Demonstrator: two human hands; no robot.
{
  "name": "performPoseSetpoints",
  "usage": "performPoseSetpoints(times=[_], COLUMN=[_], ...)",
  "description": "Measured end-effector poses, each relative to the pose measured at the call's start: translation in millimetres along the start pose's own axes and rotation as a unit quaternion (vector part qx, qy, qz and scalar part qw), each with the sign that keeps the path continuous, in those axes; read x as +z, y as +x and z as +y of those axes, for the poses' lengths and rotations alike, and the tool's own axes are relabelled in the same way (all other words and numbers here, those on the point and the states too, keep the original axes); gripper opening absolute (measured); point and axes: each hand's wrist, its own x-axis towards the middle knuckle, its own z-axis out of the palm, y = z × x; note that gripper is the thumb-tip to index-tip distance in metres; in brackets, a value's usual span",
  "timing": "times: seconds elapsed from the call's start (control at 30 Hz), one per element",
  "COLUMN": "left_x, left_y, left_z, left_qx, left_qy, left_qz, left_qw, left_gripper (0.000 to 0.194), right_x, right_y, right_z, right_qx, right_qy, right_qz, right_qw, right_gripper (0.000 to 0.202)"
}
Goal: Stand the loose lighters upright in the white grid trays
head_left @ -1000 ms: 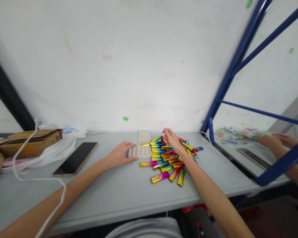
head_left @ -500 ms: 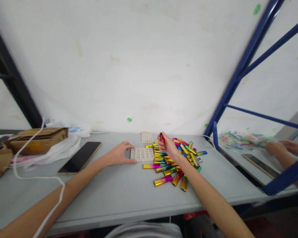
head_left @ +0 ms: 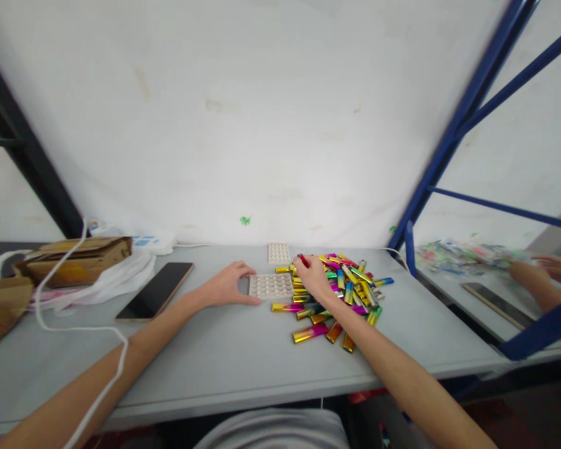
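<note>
My left hand holds the left end of a white tray, its thumb at the near corner and fingers at the far corner. The tray has rows of round hollows. My right hand is closed around what looks like a red lighter, with most of it hidden in the fingers. That hand is just past the tray's right end, above a pile of shiny, flat, lighter-like pieces in gold, pink, blue and green. A second white tray lies behind, near the wall.
A phone lies left of my left hand. Further left are cardboard boxes, a white plastic bag and a white cable crossing my forearm. A blue metal frame stands at right; beyond it are another person's hands.
My right hand has lowered and turned over, so the red lighter is less visible. My left hand keeps its hold on the tray. The view has shifted slightly.
</note>
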Motion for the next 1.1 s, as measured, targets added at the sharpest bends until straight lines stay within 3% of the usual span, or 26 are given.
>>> performPoseSetpoints(times=[0.23, 0.4, 0.47, 0.57, 0.87, 0.97, 1.1], left_x=[-4.8, -2.5, -2.4, -3.1, -1.8, -0.4, 0.1], left_y=[-2.1, -1.8, -1.8, -1.7, -0.7, -0.2, 0.1], left_z=[-5.0, -6.2, -5.8, -4.7, -5.2, -7.2, -9.4], left_qx=[-0.004, 0.006, 0.008, 0.011, 0.002, 0.002, -0.002], left_qy=[-0.004, -0.022, -0.027, -0.031, -0.028, -0.024, -0.044], left_qz=[0.003, 0.012, 0.017, 0.020, 0.024, 0.027, 0.025], left_qw=[1.000, 1.000, 0.999, 0.999, 0.999, 0.999, 0.999], left_gripper=[0.074, 0.074, 0.074, 0.073, 0.072, 0.071, 0.074], right_x=[4.3, 1.8, 1.1, 5.7, 48.5, 52.8, 49.0], right_y=[-0.3, 1.6, 5.7, 16.7, 44.1, 48.4, 54.8], right_z=[4.6, -0.4, -5.5, -11.7, -9.6, -8.3, -4.3], right_qx=[-0.011, -0.023, -0.083, -0.171, -0.164, -0.201, -0.223], right_qy=[0.013, 0.068, 0.036, -0.058, -0.099, -0.137, -0.164], right_qz=[-0.023, -0.153, -0.183, -0.177, -0.256, -0.239, -0.270], right_qw=[1.000, 0.986, 0.979, 0.968, 0.947, 0.940, 0.922], right_gripper=[0.042, 0.036, 0.036, 0.041, 0.038, 0.038, 0.033])
